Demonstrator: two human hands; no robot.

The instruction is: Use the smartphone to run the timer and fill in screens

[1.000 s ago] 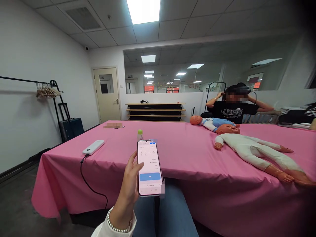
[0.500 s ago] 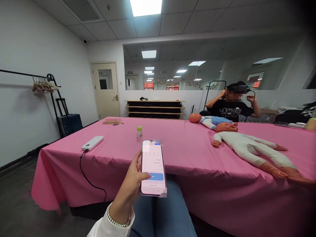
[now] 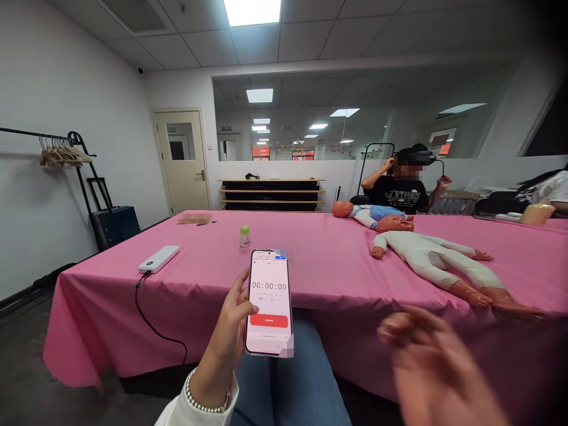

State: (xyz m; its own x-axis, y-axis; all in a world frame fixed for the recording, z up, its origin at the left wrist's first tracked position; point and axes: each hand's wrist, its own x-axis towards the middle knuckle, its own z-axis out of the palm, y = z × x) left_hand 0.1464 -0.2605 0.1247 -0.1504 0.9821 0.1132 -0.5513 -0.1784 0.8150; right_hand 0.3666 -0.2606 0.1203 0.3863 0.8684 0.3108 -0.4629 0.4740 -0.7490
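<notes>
My left hand (image 3: 226, 322) holds a smartphone (image 3: 268, 302) upright, its fingers curled round the phone's left edge. The screen shows a timer reading 00:00:00 above a red button. My right hand (image 3: 430, 361) is a motion blur at the lower right, fingers apart, holding nothing, in front of the pink-covered table's edge (image 3: 337, 331). Nearest to it lies a baby manikin in a white suit (image 3: 430, 260). Behind that one lies a second baby manikin in blue and white (image 3: 373, 215).
On the table are a white power bank (image 3: 158, 258) with a black cable and a small green-capped bottle (image 3: 244, 236). A person in a black T-shirt (image 3: 402, 192) sits beyond, hands at a headset. Another person's arm (image 3: 548, 189) shows at the right edge.
The phone's button has turned from blue to red, and the timer digits now show. My right hand has entered at the lower right. The whole scene has shifted slightly left.
</notes>
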